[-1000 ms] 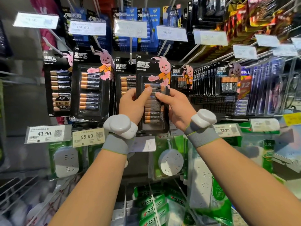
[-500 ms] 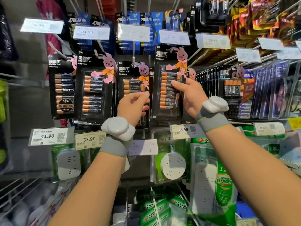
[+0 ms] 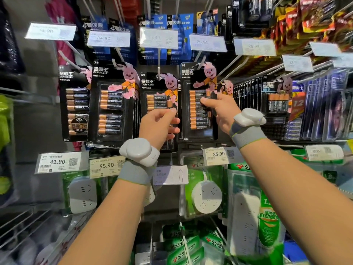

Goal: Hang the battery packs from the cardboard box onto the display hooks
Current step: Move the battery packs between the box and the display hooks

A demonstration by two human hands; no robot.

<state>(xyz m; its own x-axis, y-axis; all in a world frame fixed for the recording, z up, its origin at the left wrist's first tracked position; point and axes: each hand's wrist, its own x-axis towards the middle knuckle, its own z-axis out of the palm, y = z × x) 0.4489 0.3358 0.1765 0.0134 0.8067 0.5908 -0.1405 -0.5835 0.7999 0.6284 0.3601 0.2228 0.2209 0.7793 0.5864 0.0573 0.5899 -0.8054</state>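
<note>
- one tall battery pack (image 3: 198,119), up among the hung stock, is gripped by the right hand (image 3: 222,111).
- one smaller pack (image 3: 158,92) hangs on a hook (image 3: 158,62); the left hand (image 3: 156,125) curls before it, perhaps pinching it, i cannot tell.

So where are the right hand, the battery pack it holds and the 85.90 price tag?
Right hand (image 3: 223,111): head view, back of the hand.
Battery pack (image 3: 197,121): head view, blister over lower batteries.
85.90 price tag (image 3: 218,154): head view, printed price.

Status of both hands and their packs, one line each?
right hand, grips the tall battery pack, thumb on its front.
tall battery pack, upright; hung or not, unclear.
left hand, fingers curled before the middle pack; grip unclear.
middle pack, hanging on its hook.
</note>
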